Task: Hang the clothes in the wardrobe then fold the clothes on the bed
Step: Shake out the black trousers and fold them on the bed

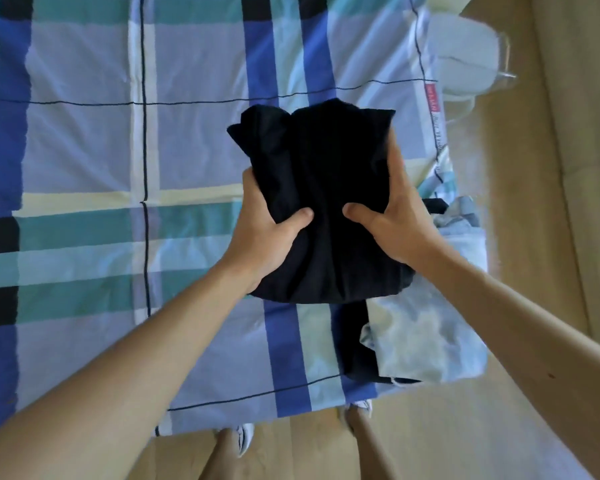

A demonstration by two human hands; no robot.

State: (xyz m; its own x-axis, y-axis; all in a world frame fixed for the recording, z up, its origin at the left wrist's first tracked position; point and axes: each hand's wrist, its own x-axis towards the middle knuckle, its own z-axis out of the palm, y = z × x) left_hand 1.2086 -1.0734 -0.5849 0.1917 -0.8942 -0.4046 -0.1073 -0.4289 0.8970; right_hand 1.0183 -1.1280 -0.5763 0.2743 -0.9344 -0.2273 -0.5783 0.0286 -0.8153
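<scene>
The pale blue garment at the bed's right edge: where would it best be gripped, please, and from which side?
The pale blue garment is probably best pinched at its crumpled left corner, which curls up over the dark garment, coming from above on the near side. The left hand and right hand both grip the folded black bundle, so one must let go first.

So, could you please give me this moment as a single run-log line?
phase: folding | left hand: grips dark garment | right hand: grips dark garment | bed: pale blue clothes at right edge
</scene>
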